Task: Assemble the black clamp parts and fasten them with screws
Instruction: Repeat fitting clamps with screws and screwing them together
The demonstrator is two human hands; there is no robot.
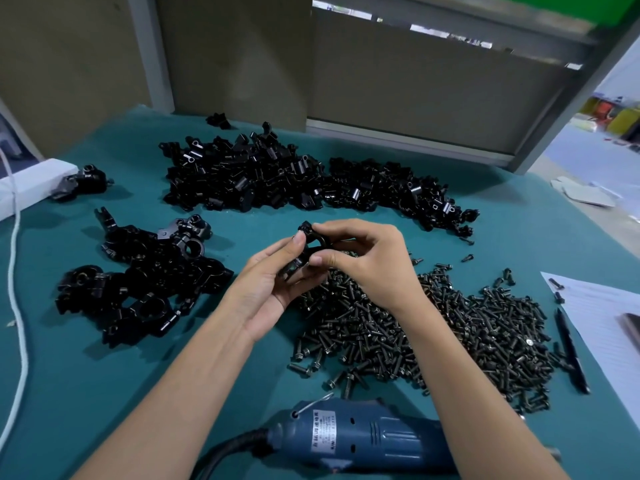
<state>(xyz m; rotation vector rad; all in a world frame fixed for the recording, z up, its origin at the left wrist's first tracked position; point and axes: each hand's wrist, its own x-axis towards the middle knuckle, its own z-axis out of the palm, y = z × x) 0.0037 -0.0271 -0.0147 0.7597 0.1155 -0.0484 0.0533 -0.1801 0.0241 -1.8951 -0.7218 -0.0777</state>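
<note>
clamp [307, 228]: centre of frame, held above the worktop [104, 393] between both hands; fingers hide its lower half.
left hand [273, 275]: grip pinched on the clamp from the left, thumb on top.
right hand [367, 261]: grip curled round the clamp's right side; a screw in it, I can't tell.
screws [450, 327]: heap at lower right, partly behind the right forearm.
driver [363, 438]: bottom edge, tip hidden by that arm.
paper [602, 306]: cut off at right edge.
</note>
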